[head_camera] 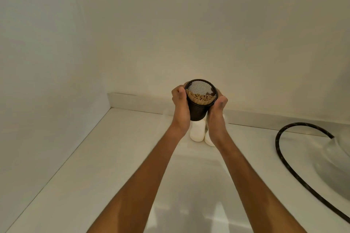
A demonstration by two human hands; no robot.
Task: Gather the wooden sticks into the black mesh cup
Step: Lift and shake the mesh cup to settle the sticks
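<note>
Fingers of the left hand (180, 104) wrap the black mesh cup (198, 108), raised off the white counter (106, 157), wooden sticks (200, 98) bunched inside, right hand (217, 108) cupping its other side, black hose (295, 168) beyond — no loose sticks visible, so gathering looks done.

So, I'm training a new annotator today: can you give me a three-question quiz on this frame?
1. True or false: the cup stands on the counter.
2. Which hands hold the cup? A) left only B) right only C) both
3. The sticks are in the ____.

Key: 1 false, it is held up, tilted toward the camera. 2 C, left hand and right hand. 3 cup.
</note>
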